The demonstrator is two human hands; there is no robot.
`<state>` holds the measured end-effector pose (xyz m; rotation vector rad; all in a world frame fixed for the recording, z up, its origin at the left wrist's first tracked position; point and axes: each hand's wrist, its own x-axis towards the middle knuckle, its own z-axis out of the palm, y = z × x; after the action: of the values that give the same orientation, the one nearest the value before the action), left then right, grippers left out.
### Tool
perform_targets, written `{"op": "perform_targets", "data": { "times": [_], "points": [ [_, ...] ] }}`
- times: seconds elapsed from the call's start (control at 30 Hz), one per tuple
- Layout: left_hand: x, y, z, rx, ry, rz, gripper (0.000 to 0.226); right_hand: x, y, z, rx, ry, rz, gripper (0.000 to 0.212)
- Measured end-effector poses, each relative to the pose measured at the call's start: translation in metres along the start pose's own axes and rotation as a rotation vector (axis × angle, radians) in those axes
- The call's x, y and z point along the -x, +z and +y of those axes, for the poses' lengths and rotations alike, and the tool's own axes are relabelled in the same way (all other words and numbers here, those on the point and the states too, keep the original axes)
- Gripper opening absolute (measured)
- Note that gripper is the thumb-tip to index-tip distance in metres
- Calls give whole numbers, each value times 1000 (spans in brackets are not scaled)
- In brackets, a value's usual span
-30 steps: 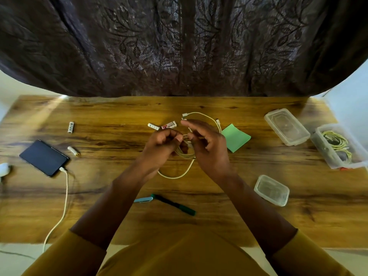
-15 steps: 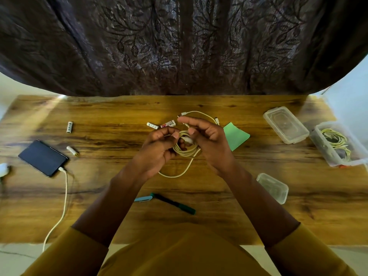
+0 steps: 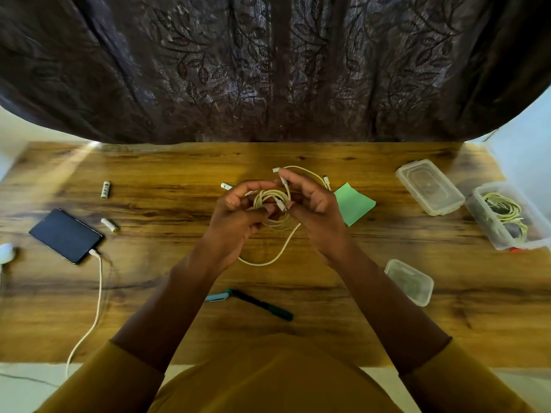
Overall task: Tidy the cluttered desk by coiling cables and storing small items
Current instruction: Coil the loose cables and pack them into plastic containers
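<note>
Along the left edge of the wooden desk [image 3: 89, 308] a white object [image 3: 5, 252] is poking into sight, too cut off to identify. Just right of it a dark phone [image 3: 66, 235] is lying screen-up with a white charging cable [image 3: 97, 296] plugged into its near corner and trailing off the front edge. Two small batteries are lying loose nearby: one battery [image 3: 105, 189] beyond the phone, another battery [image 3: 110, 225] just beside its right corner.

At the middle of the desk, the person is holding a cream cable [image 3: 272, 204] up between both hands. The left hand [image 3: 238, 214] is gripping the wound loops, fingers curled around the coil. The right hand [image 3: 313, 211] is pinching the cable's free end near a connector, the other fingers bent loosely. A slack loop of the same cable is hanging down toward the desk between the wrists, and another stretch is arching behind the right hand. A third battery [image 3: 225, 185] is peeking out behind the left hand. Nearer the person, a green pen [image 3: 262, 305] is lying beside a pale blue cap [image 3: 215, 297].

Further right, a green sticky note [image 3: 353, 204] is sitting just beside the right hand. A small clear container [image 3: 409, 282] is sitting nearer the front; a lidded clear container [image 3: 429, 186] is sitting farther back. At the right edge, an open clear box [image 3: 492, 231] is holding a coiled yellowish cable [image 3: 504, 213].
</note>
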<state>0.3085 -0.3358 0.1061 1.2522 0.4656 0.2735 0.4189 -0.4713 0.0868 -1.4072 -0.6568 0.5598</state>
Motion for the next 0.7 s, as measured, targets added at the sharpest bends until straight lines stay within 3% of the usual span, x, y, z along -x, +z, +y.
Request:
{"op": "perform_targets", "data": {
  "times": [0.1,0.23,0.43,0.7],
  "points": [
    [-2,1,-7,-317,184,56,40,1,1,-2,26,-20,7,55],
    [-4,-3,-14,-520,229,93,32,1,-1,-4,55,-30,46,48],
    [0,-2,-11,-485,78,80,22,0,-6,-4,-6,-4,75,38],
    [5,7,-9,-511,79,104,17,0,-10,-9,-566,141,13,48]
  ]
}}
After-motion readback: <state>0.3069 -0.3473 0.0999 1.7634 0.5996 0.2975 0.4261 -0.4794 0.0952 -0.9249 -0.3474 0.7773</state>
